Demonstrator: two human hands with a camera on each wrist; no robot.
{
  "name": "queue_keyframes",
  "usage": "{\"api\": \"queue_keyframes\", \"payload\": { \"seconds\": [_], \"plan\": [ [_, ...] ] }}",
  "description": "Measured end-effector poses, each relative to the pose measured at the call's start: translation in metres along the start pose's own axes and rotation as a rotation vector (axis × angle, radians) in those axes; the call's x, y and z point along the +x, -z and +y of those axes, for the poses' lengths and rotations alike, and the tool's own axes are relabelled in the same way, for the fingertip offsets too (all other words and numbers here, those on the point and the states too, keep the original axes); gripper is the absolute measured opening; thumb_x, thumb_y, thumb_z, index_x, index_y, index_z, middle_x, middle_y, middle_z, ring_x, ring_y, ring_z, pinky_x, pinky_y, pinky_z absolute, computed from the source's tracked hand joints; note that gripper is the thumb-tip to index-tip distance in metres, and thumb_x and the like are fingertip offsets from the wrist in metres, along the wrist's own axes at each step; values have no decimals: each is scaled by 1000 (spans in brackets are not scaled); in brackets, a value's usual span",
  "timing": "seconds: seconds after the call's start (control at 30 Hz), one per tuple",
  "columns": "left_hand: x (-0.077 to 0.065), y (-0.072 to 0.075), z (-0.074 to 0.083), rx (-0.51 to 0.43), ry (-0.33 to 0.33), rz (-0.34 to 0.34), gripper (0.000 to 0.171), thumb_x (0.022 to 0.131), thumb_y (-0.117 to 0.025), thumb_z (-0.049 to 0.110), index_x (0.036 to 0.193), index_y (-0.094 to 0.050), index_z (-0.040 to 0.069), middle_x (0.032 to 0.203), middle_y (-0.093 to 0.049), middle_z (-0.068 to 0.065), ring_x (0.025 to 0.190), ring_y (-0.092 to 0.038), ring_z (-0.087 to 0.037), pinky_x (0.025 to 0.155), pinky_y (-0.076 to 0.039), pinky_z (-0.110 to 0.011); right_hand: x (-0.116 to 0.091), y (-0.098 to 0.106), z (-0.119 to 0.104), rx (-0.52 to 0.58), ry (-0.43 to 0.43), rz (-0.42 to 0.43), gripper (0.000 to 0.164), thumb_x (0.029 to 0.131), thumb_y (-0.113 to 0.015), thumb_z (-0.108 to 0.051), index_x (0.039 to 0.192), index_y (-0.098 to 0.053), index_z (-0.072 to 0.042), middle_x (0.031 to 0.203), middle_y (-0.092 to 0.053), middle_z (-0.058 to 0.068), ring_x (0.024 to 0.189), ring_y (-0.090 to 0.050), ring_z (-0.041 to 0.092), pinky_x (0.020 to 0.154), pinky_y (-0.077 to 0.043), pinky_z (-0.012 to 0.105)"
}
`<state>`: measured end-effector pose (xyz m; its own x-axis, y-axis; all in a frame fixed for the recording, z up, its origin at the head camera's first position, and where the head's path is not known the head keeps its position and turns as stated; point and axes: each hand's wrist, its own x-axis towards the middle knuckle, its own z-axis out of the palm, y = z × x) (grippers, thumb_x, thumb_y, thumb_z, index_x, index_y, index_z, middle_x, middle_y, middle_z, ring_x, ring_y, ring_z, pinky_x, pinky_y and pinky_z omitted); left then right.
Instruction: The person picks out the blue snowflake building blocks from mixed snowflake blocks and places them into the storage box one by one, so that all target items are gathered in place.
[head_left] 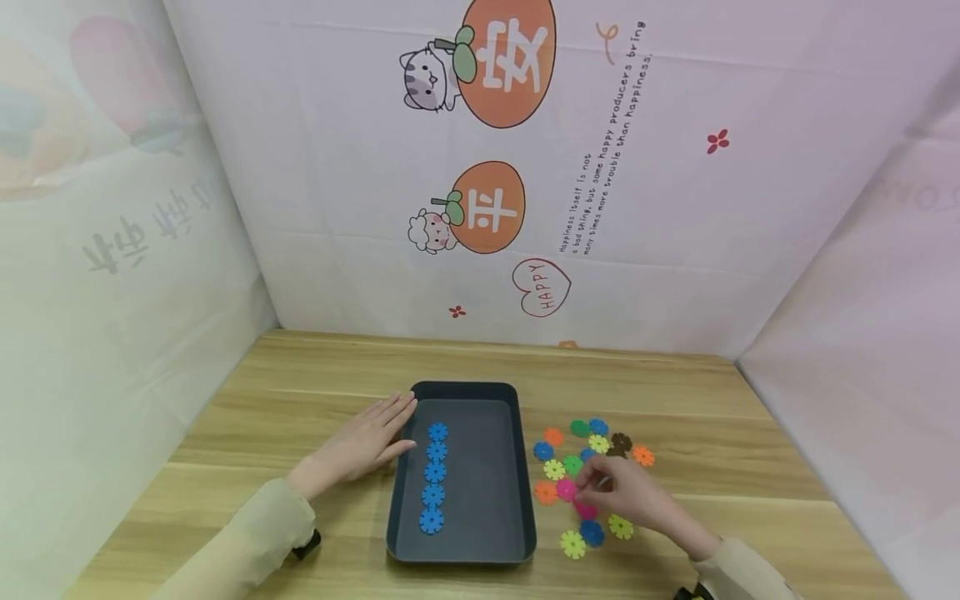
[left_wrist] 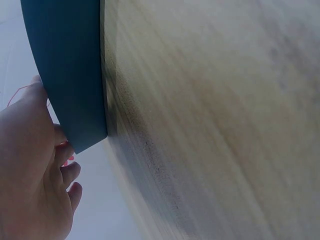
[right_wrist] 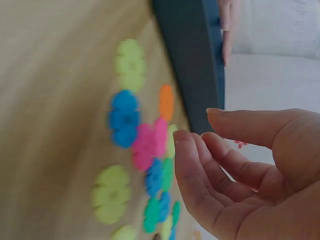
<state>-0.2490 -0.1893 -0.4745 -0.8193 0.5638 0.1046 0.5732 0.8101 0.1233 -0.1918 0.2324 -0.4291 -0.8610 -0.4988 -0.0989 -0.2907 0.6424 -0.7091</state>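
My left hand [head_left: 363, 442] rests on the left rim of a dark grey tray [head_left: 480, 475], its fingers nearly straight. In the left wrist view the hand [left_wrist: 30, 160] touches the tray's outer wall [left_wrist: 70, 65]. Inside the tray, several blue snowflake discs [head_left: 435, 472] form a column along the left side. To the right of the tray, my right hand [head_left: 626, 492] is above scattered snowflake discs, nearest two pink ones [head_left: 566, 489]. The right wrist view shows this hand [right_wrist: 250, 175] with bent fingers, a gap beside the thumb and nothing between them.
Loose discs lie on the wooden table [head_left: 330, 383], among them a brown one [head_left: 621, 442], an orange one [head_left: 642, 456], a blue one [head_left: 592, 533] and a yellow one [head_left: 573, 545]. Printed white cloth [head_left: 337, 167] encloses the table at the back and sides.
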Motion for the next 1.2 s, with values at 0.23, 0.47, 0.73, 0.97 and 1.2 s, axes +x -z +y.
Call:
{"api": "queue_keyframes", "payload": {
  "seconds": [0.23,0.47,0.73,0.97,1.2],
  "plan": [
    [1,0,0,-10,-3,4,70,104,-44,48,156,-29,4,164,-26,-15,152,-27,-36,122,-29,-52,-25,-8,20,41,-5,-23,15,87,-73,-14,92,-68,-1,88,-69,4,76,-60,-1,67,-55,17],
    [1,-2,-1,4,2,1,70,104,-43,48,156,-29,5,164,-26,-14,152,-27,-35,122,-29,-52,-34,-15,25,-3,-49,1,18,83,-77,-16,92,-67,-3,85,-67,1,72,-58,-3,64,-53,15],
    [1,-1,0,9,-3,1,70,104,-43,48,156,-29,5,164,-27,-15,151,-27,-36,122,-30,-52,-33,-22,22,-63,-91,30,22,80,-81,-18,89,-64,-5,81,-63,0,68,-55,-2,59,-51,15],
    [2,-2,-1,17,-3,-4,71,104,-42,50,157,-28,5,164,-26,-14,152,-27,-35,123,-29,-51,-28,-27,18,-141,-159,54,26,77,-84,-22,83,-62,-9,76,-60,-3,64,-48,1,55,-44,17],
    [2,-3,-3,20,-1,-6,71,104,-41,51,157,-27,6,165,-25,-13,152,-26,-34,123,-29,-51,-25,-30,19,-172,-151,77,29,75,-86,-21,79,-60,-10,72,-57,-4,61,-44,1,53,-40,17]
  ]
}}
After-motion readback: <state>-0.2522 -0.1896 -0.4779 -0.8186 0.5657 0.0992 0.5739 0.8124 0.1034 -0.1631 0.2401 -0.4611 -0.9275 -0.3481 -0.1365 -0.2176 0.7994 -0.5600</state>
